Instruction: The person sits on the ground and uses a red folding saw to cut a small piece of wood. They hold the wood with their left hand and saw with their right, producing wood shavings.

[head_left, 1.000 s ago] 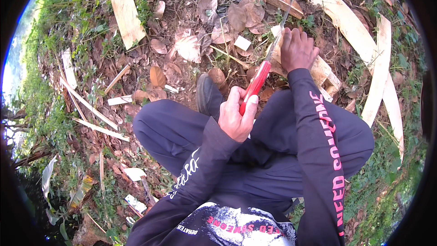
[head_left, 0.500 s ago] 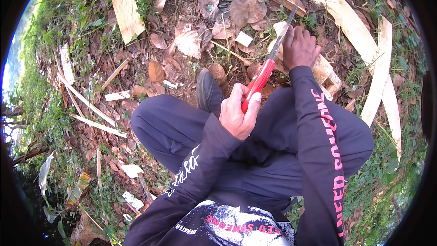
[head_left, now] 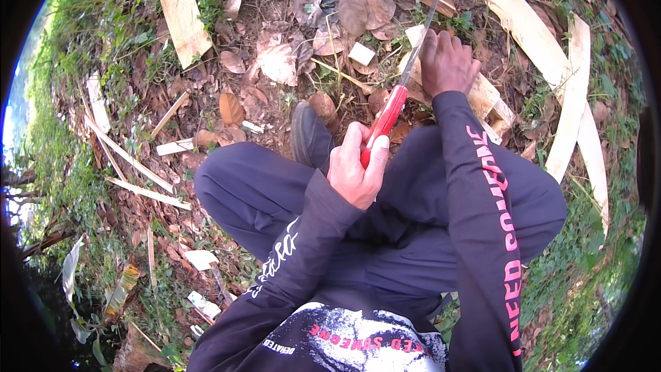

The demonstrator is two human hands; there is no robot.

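**Here, a blade raised over a wood block**

The left hand (head_left: 356, 169) has its fingers wrapped around the red handle of a long knife (head_left: 406, 79), blade angled up and away. The right hand (head_left: 447, 62) presses down, fingers curled over a pale wood piece (head_left: 482, 93) on the leaf-strewn ground (head_left: 275, 62).

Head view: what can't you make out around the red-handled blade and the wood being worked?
- Blade tip: cut off by the top edge of the head view.
- Wood piece under the right hand: mostly covered by that hand.
- Red handle end: wrapped inside the left hand.
- Blade teeth or edge: too thin to tell.
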